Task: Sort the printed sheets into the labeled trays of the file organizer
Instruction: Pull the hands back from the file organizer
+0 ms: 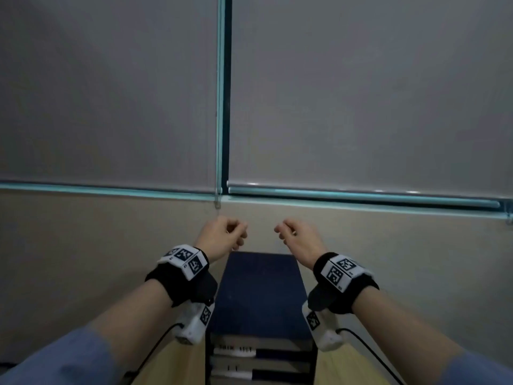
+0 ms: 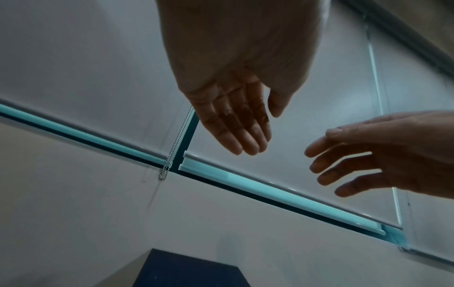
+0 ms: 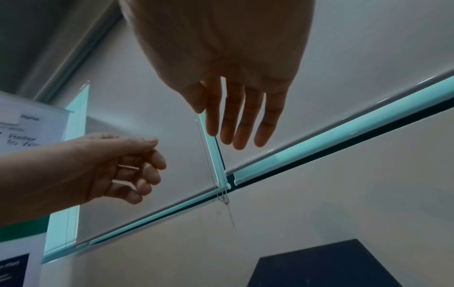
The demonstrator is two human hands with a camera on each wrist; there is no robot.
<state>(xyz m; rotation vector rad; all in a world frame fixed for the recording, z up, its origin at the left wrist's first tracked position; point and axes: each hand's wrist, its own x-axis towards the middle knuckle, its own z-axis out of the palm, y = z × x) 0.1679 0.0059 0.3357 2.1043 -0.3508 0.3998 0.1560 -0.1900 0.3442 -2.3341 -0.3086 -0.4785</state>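
The dark blue file organizer stands low in the middle of the head view. Its stacked trays carry white labels on the front. My left hand and right hand hover side by side above the organizer's far edge, apart from it. Their fingers are loosely curled and hold nothing. The left wrist view has my left hand with relaxed fingers, the right hand beside it and the organizer's top below. In the right wrist view my right hand is empty too. No loose sheet is in view.
The organizer sits on a light wooden tabletop against a beige wall. Grey roller blinds cover the windows above, and a bead chain hangs between them. A printed notice hangs at the left.
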